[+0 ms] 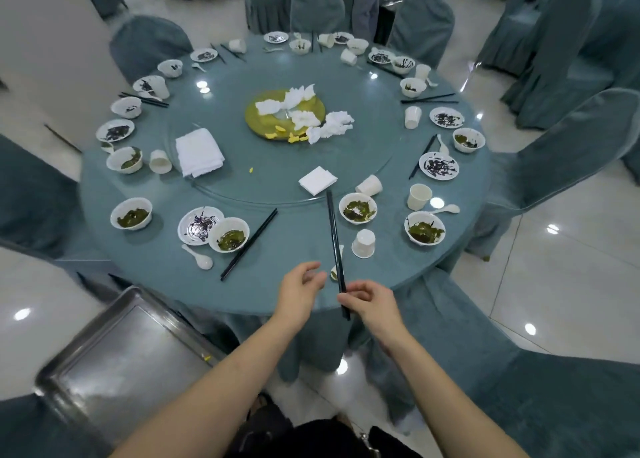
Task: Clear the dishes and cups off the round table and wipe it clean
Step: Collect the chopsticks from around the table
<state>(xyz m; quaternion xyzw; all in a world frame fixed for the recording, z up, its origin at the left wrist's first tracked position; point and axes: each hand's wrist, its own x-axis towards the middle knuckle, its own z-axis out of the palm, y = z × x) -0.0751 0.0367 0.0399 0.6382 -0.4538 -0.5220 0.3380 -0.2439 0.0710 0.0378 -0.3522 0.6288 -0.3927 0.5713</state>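
The round table (294, 260) with its teal cloth is ringed with dirty white bowls, plates, paper cups, spoons and black chopsticks. My right hand (370, 301) pinches a pair of black chopsticks (334, 235) near their lower end, above the table's near edge. My left hand (299, 293) hovers just left of them, fingers loosely curled and holding nothing. Near me sit a bowl with green leftovers (357, 208), an overturned cup (363, 243), another bowl (228, 234) beside a smeared plate (195, 225), and a second chopstick pair (249, 244).
A glass turntable carries a yellow platter (252, 111) with crumpled tissues, a folded white towel (199, 152) and a napkin (317, 179). A steel tray (121, 353) stands at my lower left. Covered chairs (554, 156) surround the table on a glossy tiled floor.
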